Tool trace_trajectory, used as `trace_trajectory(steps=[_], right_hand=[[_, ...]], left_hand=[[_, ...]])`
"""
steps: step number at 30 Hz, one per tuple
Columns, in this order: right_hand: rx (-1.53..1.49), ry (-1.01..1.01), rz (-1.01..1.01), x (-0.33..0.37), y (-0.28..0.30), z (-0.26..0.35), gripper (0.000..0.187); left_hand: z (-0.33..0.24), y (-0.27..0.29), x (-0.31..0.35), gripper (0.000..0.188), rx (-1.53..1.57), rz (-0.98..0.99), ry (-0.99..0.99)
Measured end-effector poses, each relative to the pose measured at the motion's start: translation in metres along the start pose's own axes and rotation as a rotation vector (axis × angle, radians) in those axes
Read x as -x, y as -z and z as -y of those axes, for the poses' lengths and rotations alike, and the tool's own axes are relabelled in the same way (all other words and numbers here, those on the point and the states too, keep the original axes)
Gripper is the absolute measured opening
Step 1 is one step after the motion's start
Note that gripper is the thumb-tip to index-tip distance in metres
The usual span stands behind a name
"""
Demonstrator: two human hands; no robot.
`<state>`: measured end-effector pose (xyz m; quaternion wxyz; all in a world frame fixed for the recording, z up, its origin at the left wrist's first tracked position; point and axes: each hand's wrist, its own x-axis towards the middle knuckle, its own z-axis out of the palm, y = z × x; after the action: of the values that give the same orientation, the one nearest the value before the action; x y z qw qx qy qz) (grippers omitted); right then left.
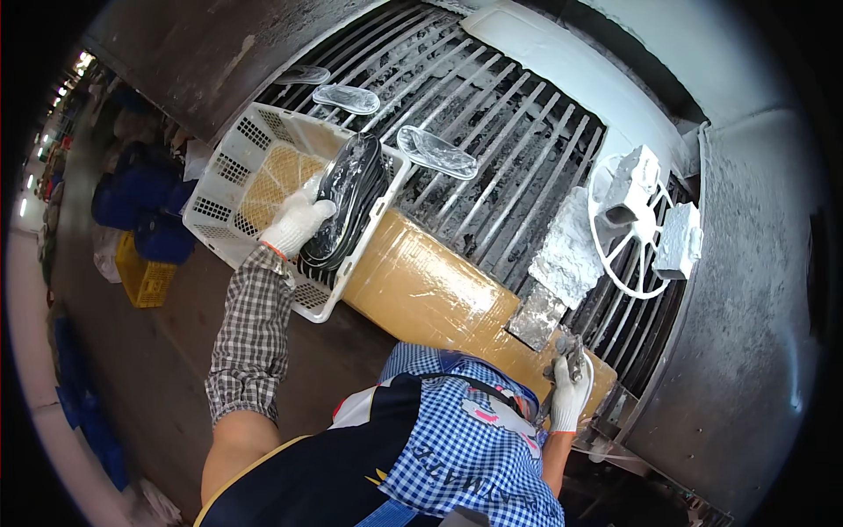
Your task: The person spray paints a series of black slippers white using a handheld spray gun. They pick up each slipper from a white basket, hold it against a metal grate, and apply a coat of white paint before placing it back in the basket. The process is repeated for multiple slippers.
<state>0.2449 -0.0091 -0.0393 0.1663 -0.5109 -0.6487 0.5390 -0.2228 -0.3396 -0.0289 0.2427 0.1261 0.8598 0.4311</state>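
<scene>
My left hand (299,223), in a white knit glove, is at a white plastic crate (211,167). Its thumb and fingers close on the edge of the outermost black shoe sole (338,206), which has a shiny face. More black soles stand packed on edge beside it. Low on the right, my gloved right hand (571,391) is wrapped round a metal spray gun (571,351); part of its body is hidden. Beyond the crate, clear, shiny sole-shaped pieces (437,152) lie on a grate of metal bars (492,158).
Brown taped cardboard (430,281) covers the grate's near edge. To the right stands a white spoked wheel (645,224) carrying coated blocks (679,241). Dark booth walls (720,334) rise at the sides. A yellow crate (147,272) and blue bundles (132,198) sit on the far left.
</scene>
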Motion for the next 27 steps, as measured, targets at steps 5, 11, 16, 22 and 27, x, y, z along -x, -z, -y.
trace_trajectory(steps=[5,11,16,22,27], right_hand=[[0.015,-0.011,0.019,-0.002,0.003,-0.008,0.029],[-0.029,-0.014,0.0,-0.002,0.005,-0.011,0.028],[-0.044,0.003,-0.006,-0.001,0.012,-0.021,0.027],[-0.04,0.005,-0.03,-0.001,0.019,-0.034,0.027],[-0.079,0.044,-0.074,-0.004,0.021,-0.05,0.03]], left_hand=[[-0.012,-0.012,-0.002,0.075,0.009,-0.021,-0.065],[-0.069,-0.026,-0.013,0.085,-0.24,-0.19,-0.142],[-0.093,-0.037,-0.046,0.095,-0.408,-0.088,-0.082],[-0.101,-0.029,-0.055,0.1,-0.423,-0.095,-0.007],[-0.109,0.005,-0.046,0.107,-0.113,-0.275,-0.166]])
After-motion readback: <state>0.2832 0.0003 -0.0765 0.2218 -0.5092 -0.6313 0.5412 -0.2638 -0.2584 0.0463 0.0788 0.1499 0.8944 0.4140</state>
